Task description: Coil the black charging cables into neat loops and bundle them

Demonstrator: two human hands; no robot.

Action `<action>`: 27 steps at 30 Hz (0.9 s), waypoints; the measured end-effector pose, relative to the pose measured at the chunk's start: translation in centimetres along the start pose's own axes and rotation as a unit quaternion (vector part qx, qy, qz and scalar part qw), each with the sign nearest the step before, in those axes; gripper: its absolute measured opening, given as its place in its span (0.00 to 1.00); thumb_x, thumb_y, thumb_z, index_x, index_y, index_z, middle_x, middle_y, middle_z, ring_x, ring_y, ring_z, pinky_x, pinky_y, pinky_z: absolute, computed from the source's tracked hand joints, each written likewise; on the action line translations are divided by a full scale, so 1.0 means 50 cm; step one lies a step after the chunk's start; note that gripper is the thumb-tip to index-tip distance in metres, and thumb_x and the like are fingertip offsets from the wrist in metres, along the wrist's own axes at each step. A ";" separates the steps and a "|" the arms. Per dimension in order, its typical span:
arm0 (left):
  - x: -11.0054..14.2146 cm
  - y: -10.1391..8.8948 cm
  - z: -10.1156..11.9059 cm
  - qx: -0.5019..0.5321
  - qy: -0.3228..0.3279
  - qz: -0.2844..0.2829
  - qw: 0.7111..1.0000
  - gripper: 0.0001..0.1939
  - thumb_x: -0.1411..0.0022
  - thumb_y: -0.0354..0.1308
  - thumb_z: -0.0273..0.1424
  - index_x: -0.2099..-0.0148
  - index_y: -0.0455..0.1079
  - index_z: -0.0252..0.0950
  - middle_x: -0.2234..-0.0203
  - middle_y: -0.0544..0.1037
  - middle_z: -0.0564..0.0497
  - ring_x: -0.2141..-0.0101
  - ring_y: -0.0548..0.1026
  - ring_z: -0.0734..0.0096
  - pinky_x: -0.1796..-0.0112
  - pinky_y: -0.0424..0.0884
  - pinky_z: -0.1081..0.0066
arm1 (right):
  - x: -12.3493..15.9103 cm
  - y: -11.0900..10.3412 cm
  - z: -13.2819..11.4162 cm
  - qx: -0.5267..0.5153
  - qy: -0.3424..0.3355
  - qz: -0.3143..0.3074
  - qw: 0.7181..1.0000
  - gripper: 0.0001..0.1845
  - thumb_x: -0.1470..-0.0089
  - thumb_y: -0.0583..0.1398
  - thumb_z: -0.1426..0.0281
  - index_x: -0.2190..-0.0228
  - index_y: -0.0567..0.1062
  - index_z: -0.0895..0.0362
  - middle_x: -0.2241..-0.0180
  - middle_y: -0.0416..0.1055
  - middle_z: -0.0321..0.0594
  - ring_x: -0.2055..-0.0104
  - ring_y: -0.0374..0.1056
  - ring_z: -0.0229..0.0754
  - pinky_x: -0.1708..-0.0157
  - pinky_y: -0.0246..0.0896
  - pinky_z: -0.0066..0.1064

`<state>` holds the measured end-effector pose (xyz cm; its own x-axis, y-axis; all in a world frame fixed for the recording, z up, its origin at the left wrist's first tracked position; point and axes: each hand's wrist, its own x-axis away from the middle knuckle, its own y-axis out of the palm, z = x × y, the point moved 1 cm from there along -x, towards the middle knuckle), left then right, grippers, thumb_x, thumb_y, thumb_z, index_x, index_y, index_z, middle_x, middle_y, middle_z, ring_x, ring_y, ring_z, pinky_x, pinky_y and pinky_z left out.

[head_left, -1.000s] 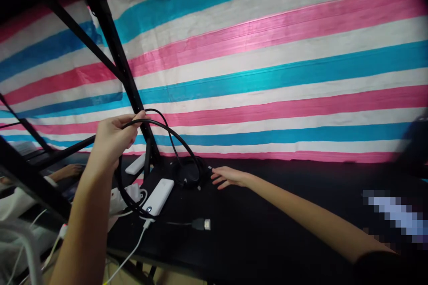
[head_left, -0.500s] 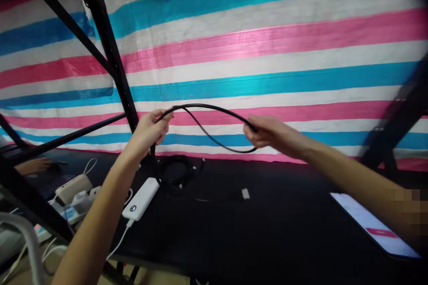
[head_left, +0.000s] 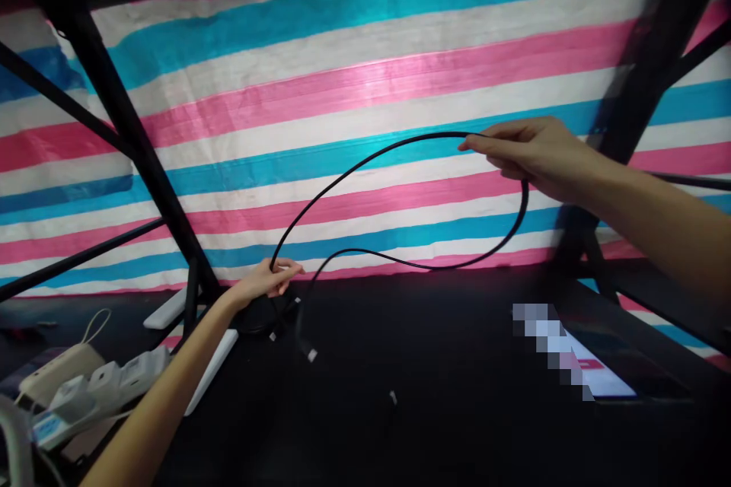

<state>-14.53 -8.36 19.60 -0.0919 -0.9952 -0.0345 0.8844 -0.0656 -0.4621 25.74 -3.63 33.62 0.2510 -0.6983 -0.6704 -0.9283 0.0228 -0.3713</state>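
A black cable (head_left: 354, 169) arches through the air between my two hands. My left hand (head_left: 260, 283) is closed round it low on the left, just above the black tabletop. Higher on the right, my right hand (head_left: 534, 156) pinches the cable between thumb and fingers. From there it bends down and curves back left, ending near a light-coloured connector (head_left: 311, 355) over the table. Beneath my left hand lies a coiled black cable (head_left: 256, 318), partly hidden by it. A small light plug end (head_left: 393, 397) rests farther forward on the table.
A white power bank (head_left: 214, 371) lies beside my left forearm. At far left are a power strip (head_left: 51, 430) with several plugs and a beige block (head_left: 62, 369). A lit phone (head_left: 605, 373) lies at right. Black frame posts (head_left: 142, 160) stand before a striped sheet (head_left: 371, 84).
My right hand has risen and moved right, while my left hand has lowered. The cable between them now spreads in a wider, taller arc. The view has shifted to the right.
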 end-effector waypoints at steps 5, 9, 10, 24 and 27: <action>-0.017 0.044 0.038 -0.008 0.046 0.061 0.997 0.23 0.49 0.63 0.44 0.56 0.70 0.33 0.86 0.67 0.55 0.83 0.63 0.77 0.81 0.57 0.79 | 0.042 0.075 -0.028 0.040 -0.019 -0.024 0.999 0.15 0.51 0.63 0.59 0.69 0.80 0.59 0.83 0.62 0.34 0.81 0.52 0.30 0.81 0.46 0.28; -0.006 0.093 0.143 0.012 0.128 0.065 0.990 0.24 0.46 0.61 0.42 0.50 0.67 0.37 0.86 0.66 0.57 0.84 0.62 0.78 0.82 0.57 0.79 | 0.062 0.159 -0.051 0.037 -0.071 -0.088 0.993 0.13 0.50 0.62 0.61 0.72 0.80 0.59 0.79 0.70 0.37 0.76 0.61 0.34 0.77 0.53 0.28; 0.001 0.107 0.170 0.005 0.147 0.056 0.988 0.22 0.45 0.60 0.41 0.50 0.67 0.37 0.86 0.65 0.58 0.85 0.61 0.79 0.82 0.56 0.79 | 0.065 0.176 -0.054 0.029 -0.079 -0.098 0.992 0.12 0.49 0.62 0.63 0.72 0.80 0.59 0.78 0.71 0.37 0.75 0.62 0.35 0.77 0.54 0.28; -0.005 0.167 0.086 -0.004 0.002 0.061 0.998 0.24 0.51 0.63 0.46 0.56 0.71 0.36 0.66 0.79 0.44 0.63 0.75 0.61 0.65 0.66 0.69 | 0.087 0.200 -0.074 -0.108 -0.142 0.060 0.982 0.07 0.50 0.63 0.68 0.68 0.80 0.56 0.65 0.75 0.39 0.60 0.70 0.42 0.60 0.68 0.35; -0.008 0.190 0.025 0.087 -0.105 -0.029 0.990 0.22 0.51 0.64 0.43 0.57 0.72 0.35 0.59 0.78 0.40 0.56 0.74 0.57 0.56 0.65 0.66 | 0.085 0.205 -0.075 -0.115 -0.141 0.072 0.981 0.07 0.50 0.63 0.68 0.68 0.79 0.56 0.65 0.75 0.38 0.59 0.70 0.41 0.61 0.68 0.34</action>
<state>-5.53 -8.68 16.31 -0.0632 -0.9814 0.1815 0.9474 -0.1161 -0.2982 16.28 -9.04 29.38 0.1476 -0.4741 -0.8680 -0.9890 -0.0771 -0.1261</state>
